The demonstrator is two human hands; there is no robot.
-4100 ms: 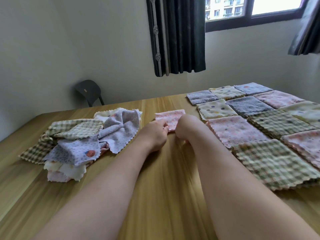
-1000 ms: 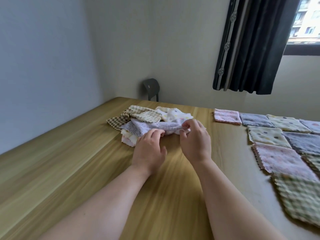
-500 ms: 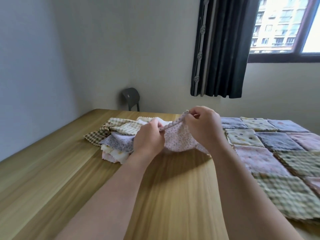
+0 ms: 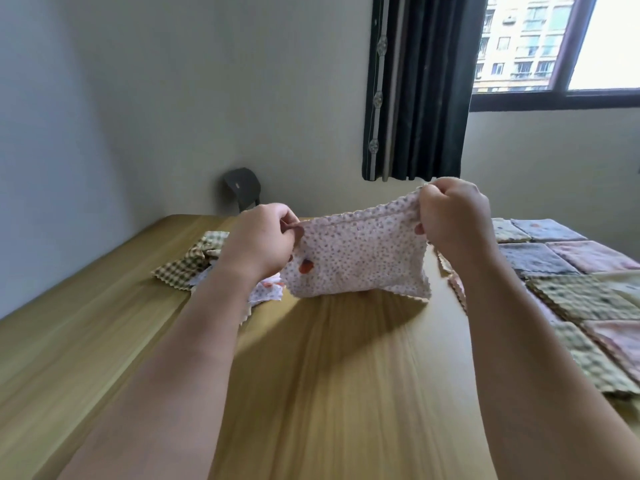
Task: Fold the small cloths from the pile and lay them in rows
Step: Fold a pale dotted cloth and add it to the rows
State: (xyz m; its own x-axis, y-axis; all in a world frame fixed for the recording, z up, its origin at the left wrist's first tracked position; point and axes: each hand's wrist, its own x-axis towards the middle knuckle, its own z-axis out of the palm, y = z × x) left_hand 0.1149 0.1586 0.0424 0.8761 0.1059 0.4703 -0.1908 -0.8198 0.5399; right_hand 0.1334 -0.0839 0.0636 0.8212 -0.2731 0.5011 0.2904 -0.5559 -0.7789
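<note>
1. The left hand (image 4: 258, 237) pinches the dotted cloth (image 4: 360, 258) at its upper left corner; the right hand (image 4: 453, 220) pinches the upper right.
2. The cloth hangs spread between them, above the worktop (image 4: 329, 375).
3. From the cloth, the pile (image 4: 194, 261) lies at 9 o'clock and the folded rows (image 4: 581, 299) at 3 o'clock.

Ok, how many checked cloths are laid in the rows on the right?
2: the far checked cloth mid-rows, the near checked cloth closest to the camera. Others may be hidden or out of frame.

Half hidden
The heap of checked and floral cloths (image 4: 187, 265) lies mostly behind the left hand (image 4: 258, 242) and pink dotted cloth (image 4: 360, 258); rows of folded square cloths (image 4: 585, 299) cut by the right edge.
</note>
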